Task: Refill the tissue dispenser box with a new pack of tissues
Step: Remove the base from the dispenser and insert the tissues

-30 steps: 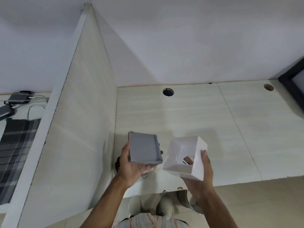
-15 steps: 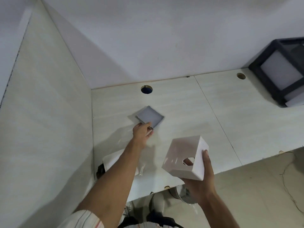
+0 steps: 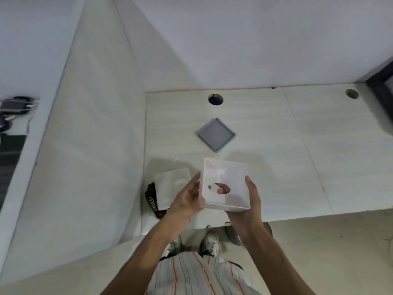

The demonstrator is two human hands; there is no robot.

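The white square dispenser box (image 3: 225,184) is held above the desk's front edge with its open side up; an oval slot shows in its bottom. My right hand (image 3: 251,201) grips its right side and underside. At the box's left wall my left hand (image 3: 187,196) has its fingers spread; whether it touches is unclear from blur. The grey square lid (image 3: 215,134) lies flat on the desk (image 3: 297,145), farther back, apart from both hands. A white pack of tissues (image 3: 170,188) in clear wrap rests on the desk left of the box.
A dark strap or pouch with lettering (image 3: 152,201) lies under the tissue pack by the tall side partition (image 3: 89,145). Two cable holes (image 3: 215,99) are cut in the desk near the back wall. A black-framed object (image 3: 382,81) stands at the far right.
My left hand set the grey lid down on the desk, let go, and came back to the white box. The box has turned open side up.
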